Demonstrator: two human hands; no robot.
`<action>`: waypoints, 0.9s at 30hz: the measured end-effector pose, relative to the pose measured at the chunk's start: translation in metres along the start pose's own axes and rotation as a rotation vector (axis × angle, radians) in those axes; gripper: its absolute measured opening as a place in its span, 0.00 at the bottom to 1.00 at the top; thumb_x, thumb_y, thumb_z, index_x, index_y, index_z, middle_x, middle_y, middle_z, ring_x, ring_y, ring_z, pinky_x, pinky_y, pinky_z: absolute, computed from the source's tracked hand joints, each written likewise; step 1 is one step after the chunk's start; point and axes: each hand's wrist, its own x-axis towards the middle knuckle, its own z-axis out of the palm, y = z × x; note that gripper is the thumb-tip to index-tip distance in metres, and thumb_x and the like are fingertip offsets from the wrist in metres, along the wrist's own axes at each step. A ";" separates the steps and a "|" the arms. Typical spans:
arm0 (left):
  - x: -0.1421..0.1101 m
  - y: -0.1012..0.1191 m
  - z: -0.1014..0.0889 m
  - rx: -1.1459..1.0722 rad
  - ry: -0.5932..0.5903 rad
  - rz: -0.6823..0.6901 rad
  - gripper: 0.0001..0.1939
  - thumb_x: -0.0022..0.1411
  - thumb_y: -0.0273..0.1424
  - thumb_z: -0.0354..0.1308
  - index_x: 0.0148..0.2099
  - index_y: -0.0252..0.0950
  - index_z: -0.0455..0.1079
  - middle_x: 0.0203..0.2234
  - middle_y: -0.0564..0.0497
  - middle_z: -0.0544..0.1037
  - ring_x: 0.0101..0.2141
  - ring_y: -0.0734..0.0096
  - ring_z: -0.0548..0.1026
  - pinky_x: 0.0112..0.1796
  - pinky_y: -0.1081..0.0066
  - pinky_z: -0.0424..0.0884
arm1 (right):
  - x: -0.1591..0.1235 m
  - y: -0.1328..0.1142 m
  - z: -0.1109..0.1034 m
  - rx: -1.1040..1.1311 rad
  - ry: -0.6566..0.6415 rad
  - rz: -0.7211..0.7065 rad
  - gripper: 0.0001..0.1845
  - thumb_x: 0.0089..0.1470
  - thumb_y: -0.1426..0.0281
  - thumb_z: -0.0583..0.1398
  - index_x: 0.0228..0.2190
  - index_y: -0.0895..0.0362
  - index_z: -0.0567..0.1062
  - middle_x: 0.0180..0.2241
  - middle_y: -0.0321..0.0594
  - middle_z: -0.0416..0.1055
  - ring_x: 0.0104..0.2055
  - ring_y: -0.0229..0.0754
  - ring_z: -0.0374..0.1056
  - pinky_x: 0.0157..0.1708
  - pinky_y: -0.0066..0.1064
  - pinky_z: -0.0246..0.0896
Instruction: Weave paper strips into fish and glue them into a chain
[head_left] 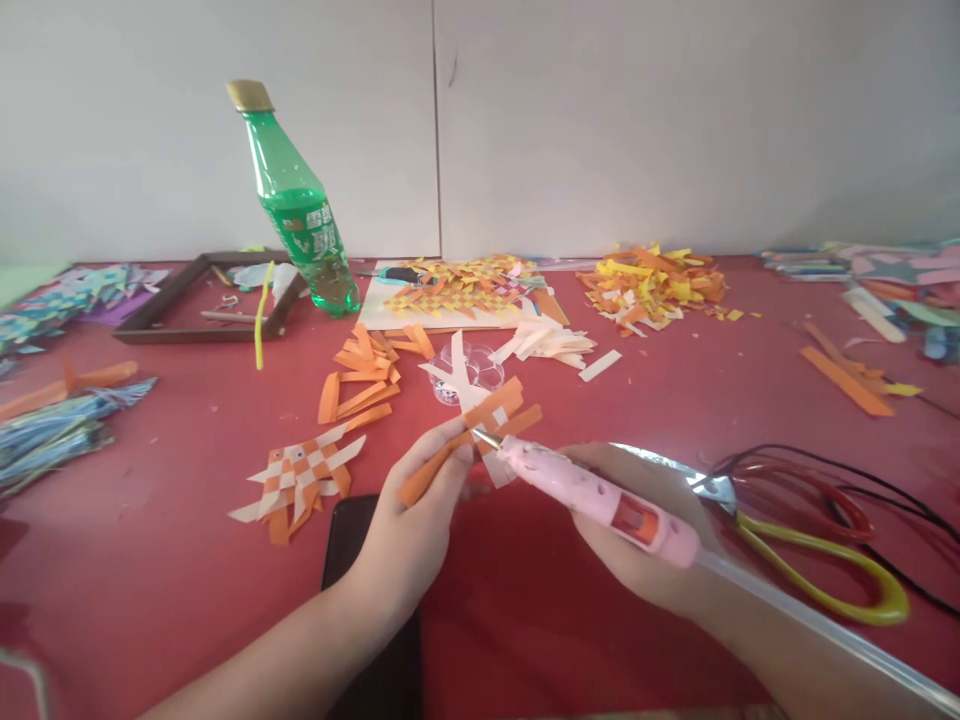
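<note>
Pink pen-like tool (577, 490) in curled right fingers (602, 462), orange strips (424, 479) tight between left fingers (452, 478).

We note a woven paper piece (491, 405) of orange and white strips, interlaced at the middle, the strip ends sticking out loose and unaligned. It is held above the counter (540, 600), pinched at its near orange strip in the left hand (420, 515). We record a pink glue gun (592, 495), slim, with an orange window, in the right hand (645, 530). It slants, metal nozzle (489, 438) at the weave; contact we cannot confirm. A translucent rod (825, 635) extends from its rear.
</note>
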 end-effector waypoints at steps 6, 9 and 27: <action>-0.002 -0.002 0.001 0.011 -0.030 -0.007 0.11 0.63 0.35 0.61 0.46 0.39 0.76 0.39 0.50 0.82 0.39 0.66 0.81 0.43 0.68 0.78 | -0.003 0.003 0.006 -0.037 -0.080 0.067 0.07 0.49 0.74 0.57 0.25 0.50 0.71 0.16 0.33 0.66 0.17 0.40 0.65 0.16 0.31 0.58; -0.001 -0.003 0.000 0.012 -0.031 0.007 0.08 0.64 0.33 0.60 0.44 0.40 0.76 0.37 0.52 0.82 0.36 0.70 0.81 0.44 0.69 0.77 | -0.005 0.006 0.008 -0.077 -0.084 0.092 0.07 0.47 0.74 0.57 0.24 0.50 0.70 0.15 0.33 0.64 0.17 0.40 0.64 0.16 0.32 0.56; -0.004 -0.005 -0.001 0.176 -0.039 0.100 0.09 0.67 0.31 0.55 0.46 0.42 0.74 0.39 0.52 0.82 0.41 0.68 0.81 0.49 0.70 0.74 | -0.006 0.008 0.002 -0.200 -0.041 0.075 0.05 0.46 0.73 0.57 0.23 0.50 0.65 0.15 0.30 0.66 0.15 0.39 0.64 0.14 0.30 0.55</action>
